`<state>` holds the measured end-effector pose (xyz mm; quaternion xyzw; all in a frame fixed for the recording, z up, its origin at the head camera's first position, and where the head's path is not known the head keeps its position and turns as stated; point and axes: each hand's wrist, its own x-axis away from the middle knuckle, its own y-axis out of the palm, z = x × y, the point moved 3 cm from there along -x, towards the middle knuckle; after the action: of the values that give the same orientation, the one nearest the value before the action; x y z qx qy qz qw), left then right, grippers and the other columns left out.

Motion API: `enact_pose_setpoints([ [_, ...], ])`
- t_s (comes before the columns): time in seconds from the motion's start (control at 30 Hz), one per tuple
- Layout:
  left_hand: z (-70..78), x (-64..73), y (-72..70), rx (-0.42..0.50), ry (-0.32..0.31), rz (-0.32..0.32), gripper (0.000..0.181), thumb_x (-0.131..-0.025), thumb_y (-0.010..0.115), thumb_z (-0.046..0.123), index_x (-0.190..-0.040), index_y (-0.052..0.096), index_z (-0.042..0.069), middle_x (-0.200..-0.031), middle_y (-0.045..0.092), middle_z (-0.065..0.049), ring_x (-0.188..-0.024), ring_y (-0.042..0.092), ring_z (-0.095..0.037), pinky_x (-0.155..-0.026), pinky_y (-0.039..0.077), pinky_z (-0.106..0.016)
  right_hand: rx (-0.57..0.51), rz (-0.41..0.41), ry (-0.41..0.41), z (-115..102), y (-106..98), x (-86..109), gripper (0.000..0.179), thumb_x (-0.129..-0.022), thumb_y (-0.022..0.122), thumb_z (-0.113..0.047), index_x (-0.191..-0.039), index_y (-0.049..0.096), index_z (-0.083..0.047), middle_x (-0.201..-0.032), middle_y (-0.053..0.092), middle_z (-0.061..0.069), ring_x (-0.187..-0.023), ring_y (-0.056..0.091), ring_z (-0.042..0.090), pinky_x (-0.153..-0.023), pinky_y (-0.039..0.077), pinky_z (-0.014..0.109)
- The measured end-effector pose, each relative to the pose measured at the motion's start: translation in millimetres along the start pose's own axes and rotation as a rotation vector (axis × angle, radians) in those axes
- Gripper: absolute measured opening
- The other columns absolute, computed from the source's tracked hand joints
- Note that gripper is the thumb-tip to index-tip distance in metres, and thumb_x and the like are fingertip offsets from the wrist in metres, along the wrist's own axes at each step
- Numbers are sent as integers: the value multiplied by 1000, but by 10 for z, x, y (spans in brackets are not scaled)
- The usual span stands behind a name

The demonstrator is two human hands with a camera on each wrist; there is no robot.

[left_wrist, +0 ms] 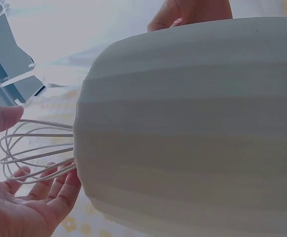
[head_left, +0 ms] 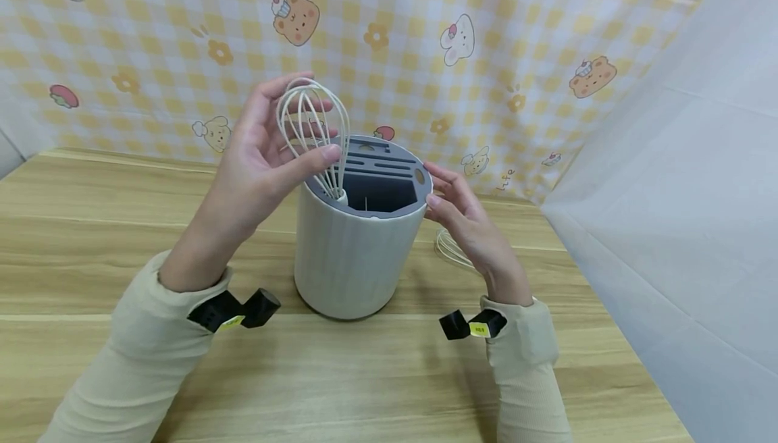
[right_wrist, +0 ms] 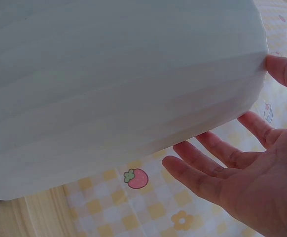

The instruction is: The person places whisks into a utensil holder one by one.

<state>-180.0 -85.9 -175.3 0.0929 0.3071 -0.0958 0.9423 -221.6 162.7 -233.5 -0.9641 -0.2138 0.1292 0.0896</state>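
Note:
A cream wire whisk (head_left: pixel 313 136) stands head up and tilted in the holder, its handle down inside and hidden by the wall. My left hand (head_left: pixel 267 136) is around the wire head, thumb in front and fingers loosely spread behind; the left wrist view shows the fingers (left_wrist: pixel 59 195) right at the wires. The utensil holder (head_left: pixel 358 261) is a tall white ribbed cylinder with a grey slotted top (head_left: pixel 389 159). On its right side my right hand (head_left: pixel 468 227) touches the rim with thumb and fingertips, the fingers (right_wrist: pixel 202 180) extended along the wall.
A second whisk (head_left: pixel 452 250) lies on the wooden table (head_left: pixel 243 375) to the right of the holder, partly hidden by the right hand. Behind the table hangs a yellow checked cloth (head_left: pixel 401 85) with cartoon animals. A white sheet (head_left: pixel 681 179) borders the right side.

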Motion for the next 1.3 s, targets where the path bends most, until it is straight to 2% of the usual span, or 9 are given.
enact_pose_setpoints([
  [0.2,3,-1,4,-62,59,9,61,-82,63,-2,-135,39,15,-126,47,-16,-110,54,-28,-91,50,-22,0,2,0,-4,1,-3,50,-96,43,-15,-143,29,-17,-138,41,8,-120,47,20,-105,39,41],
  [0.4,-33,-1,20,-97,83,5,58,-81,66,-2,-131,42,16,-121,50,-12,-103,55,-24,-94,49,-25,-5,-2,-3,-4,2,0,50,-96,43,-15,-143,29,-17,-137,41,8,-120,47,21,-104,39,41],
  [0.5,-58,-3,29,-175,88,-6,58,-81,67,0,-131,43,16,-121,50,-10,-99,55,-24,-90,50,-24,-6,-2,-3,-5,2,2,50,-96,43,-14,-143,29,-17,-137,41,8,-120,47,21,-104,39,41],
  [0.67,-117,-10,37,-400,84,-36,59,-81,70,7,-133,43,15,-120,53,-4,-95,58,-21,-82,53,-23,-5,2,4,-9,2,3,49,-96,43,-15,-143,29,-17,-138,40,7,-121,46,21,-105,39,42],
  [0.77,-154,-13,39,-497,76,-61,60,-81,72,10,-133,43,14,-120,55,-2,-97,59,-18,-82,54,-28,-2,3,8,-11,0,1,49,-96,44,-15,-143,29,-17,-139,40,7,-121,46,21,-105,39,42],
  [0.9,-188,-16,51,-564,82,-116,59,-80,73,12,-130,44,12,-121,56,-2,-100,57,-17,-88,52,-35,1,3,6,-14,1,-1,49,-96,43,-15,-143,29,-17,-139,40,7,-121,46,21,-105,39,42],
  [1.03,-204,-14,65,-623,97,-164,57,-78,75,15,-127,46,13,-124,54,-3,-104,55,-19,-88,49,-37,0,4,5,-16,2,1,49,-96,43,-14,-143,29,-16,-138,41,8,-120,47,20,-105,39,41],
  [1.3,-206,-1,69,-680,111,-203,58,-78,75,18,-128,45,14,-127,51,-4,-107,51,-20,-87,49,-37,3,8,9,-23,5,6,49,-96,42,-13,-143,29,-15,-138,41,9,-120,47,20,-105,40,40],
])
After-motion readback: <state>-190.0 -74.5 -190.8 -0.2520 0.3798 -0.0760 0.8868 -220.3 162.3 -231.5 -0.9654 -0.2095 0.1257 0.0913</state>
